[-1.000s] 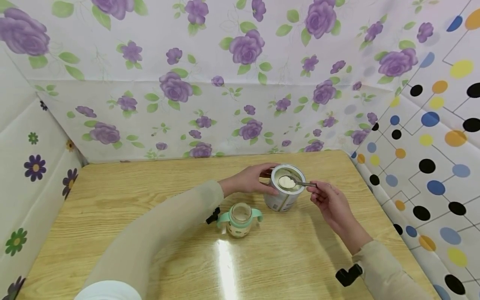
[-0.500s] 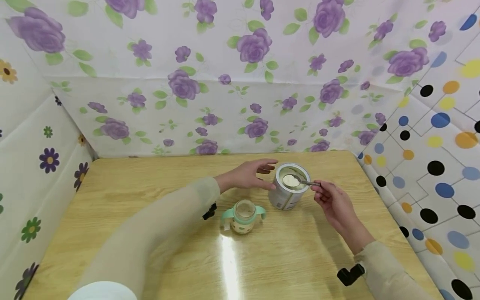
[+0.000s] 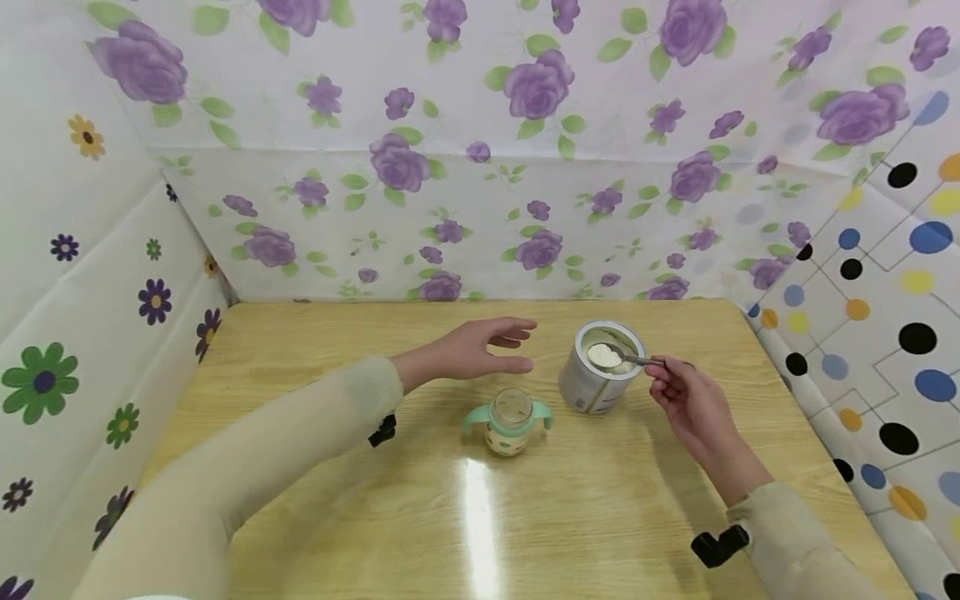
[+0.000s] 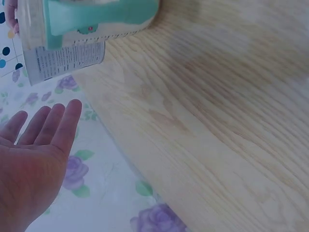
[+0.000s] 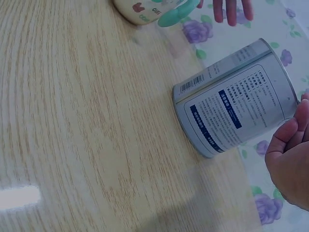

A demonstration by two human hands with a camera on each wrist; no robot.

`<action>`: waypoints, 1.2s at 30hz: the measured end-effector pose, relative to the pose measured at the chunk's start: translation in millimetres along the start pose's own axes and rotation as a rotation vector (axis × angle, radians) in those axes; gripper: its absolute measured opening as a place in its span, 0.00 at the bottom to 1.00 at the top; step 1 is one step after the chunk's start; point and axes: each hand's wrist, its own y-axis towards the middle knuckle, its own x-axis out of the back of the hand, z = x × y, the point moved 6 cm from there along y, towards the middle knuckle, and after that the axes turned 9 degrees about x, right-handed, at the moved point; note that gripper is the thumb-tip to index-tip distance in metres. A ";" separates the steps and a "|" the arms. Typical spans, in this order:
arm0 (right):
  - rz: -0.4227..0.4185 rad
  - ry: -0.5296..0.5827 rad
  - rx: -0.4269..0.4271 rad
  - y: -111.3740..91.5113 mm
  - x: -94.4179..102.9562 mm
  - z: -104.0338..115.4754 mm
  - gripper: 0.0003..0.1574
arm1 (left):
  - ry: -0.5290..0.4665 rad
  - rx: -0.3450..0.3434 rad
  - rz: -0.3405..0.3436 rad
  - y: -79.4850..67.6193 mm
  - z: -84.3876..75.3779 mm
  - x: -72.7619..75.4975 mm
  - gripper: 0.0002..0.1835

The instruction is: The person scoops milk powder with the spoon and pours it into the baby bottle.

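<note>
My right hand [image 3: 693, 408] pinches the handle of a metal spoon [image 3: 640, 360] whose bowl carries a heap of white powder [image 3: 603, 356] over the mouth of a tin. That tin [image 3: 588, 390] is silver-grey, stands upright without a lid, and shows printed text on its side in the right wrist view. To its left, my left hand [image 3: 476, 350] hovers with fingers spread and nothing in it. Below that hand stands a baby bottle [image 3: 507, 437] with a mint-green collar and two handles, its top uncovered. In the left wrist view the left palm [image 4: 31, 169] faces up, fingers extended.
A wooden table [image 3: 375, 517] carries the tin and bottle. Purple-flowered sheeting [image 3: 420, 225] hangs behind its back edge, a dotted sheet [image 3: 855, 333] is on the right and a daisy-print one [image 3: 97, 350] on the left. Black wrist mounts [image 3: 720, 546] sit on the sleeves.
My left hand has let go of the tin and moved away to the left. The right hand still holds the loaded spoon over the tin. The head view has shifted slightly left.
</note>
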 end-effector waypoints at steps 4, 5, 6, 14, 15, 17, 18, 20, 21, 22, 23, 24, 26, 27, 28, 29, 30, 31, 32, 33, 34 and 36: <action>-0.005 -0.013 0.003 0.8 -1.9 1.1 0.24 | -0.022 0.005 0.005 -18.0 -1.6 -0.3 0.39; -0.005 -0.010 0.001 0.9 -2.4 1.2 0.24 | -0.021 0.007 0.007 -22.0 -0.9 -1.7 0.39; -0.005 -0.005 -0.002 1.1 -2.8 1.1 0.24 | -0.024 0.006 0.011 -26.0 0.0 -3.7 0.39; 0.005 -0.015 -0.011 3.0 -2.0 1.5 0.23 | -0.052 0.018 0.043 -47.9 15.9 -26.2 0.47; 0.008 -0.013 -0.015 3.1 -2.2 1.9 0.22 | -0.058 0.019 0.042 -49.7 18.0 -28.5 0.48; 0.016 -0.008 -0.022 3.2 -2.9 2.8 0.22 | -0.066 0.010 0.029 -52.8 21.3 -32.5 0.49; 0.018 -0.002 -0.027 3.5 -3.0 3.2 0.21 | -0.068 0.007 0.021 -53.9 23.1 -34.3 0.50; 0.017 0.002 -0.032 4.1 -3.3 3.8 0.21 | -0.066 0.002 -0.001 -55.8 25.7 -37.7 0.53; 0.015 -0.001 -0.033 4.4 -3.5 3.9 0.20 | -0.061 -0.001 -0.014 -56.3 27.3 -39.3 0.54; 0.012 -0.001 -0.034 4.8 -3.1 4.3 0.20 | -0.064 -0.008 -0.028 -56.4 27.8 -40.9 0.55; 0.008 -0.002 -0.034 5.1 -2.8 4.7 0.20 | -0.067 -0.010 -0.038 -56.4 28.5 -42.4 0.56; 0.004 -0.003 -0.035 5.5 -2.7 5.1 0.20 | -0.066 -0.010 -0.051 -56.3 29.1 -43.8 0.56; -0.001 -0.005 -0.037 5.9 -3.0 5.9 0.19 | -0.074 -0.016 -0.074 -55.9 30.3 -46.3 0.57; -0.002 -0.003 -0.038 6.3 -3.1 6.1 0.19 | -0.084 -0.021 -0.084 -55.8 30.6 -47.4 0.58; -0.004 0.000 -0.040 6.6 -3.2 6.3 0.19 | -0.091 -0.025 -0.092 -55.7 31.1 -48.6 0.58; -0.005 -0.001 -0.040 6.9 -3.4 6.5 0.19 | -0.095 -0.026 -0.099 -55.5 31.7 -50.0 0.58; -0.006 0.000 -0.041 7.0 -3.6 6.6 0.20 | -0.097 -0.029 -0.107 -55.4 32.2 -51.5 0.57; -0.008 0.000 -0.041 7.1 -3.7 6.7 0.20 | -0.099 -0.031 -0.114 -55.2 32.8 -53.0 0.57; -0.010 0.001 -0.042 7.1 -3.6 6.6 0.20 | -0.104 -0.032 -0.120 -55.1 33.5 -54.6 0.57; -0.011 0.001 -0.042 7.0 -3.6 6.5 0.20 | -0.106 -0.032 -0.127 -55.0 34.2 -56.2 0.56; -0.013 0.002 -0.043 6.7 -3.6 6.4 0.21 | -0.108 -0.031 -0.135 -54.9 34.9 -57.8 0.56; -0.016 -0.002 -0.042 6.0 -3.5 6.1 0.21 | -0.122 -0.035 -0.155 -55.2 35.5 -60.4 0.55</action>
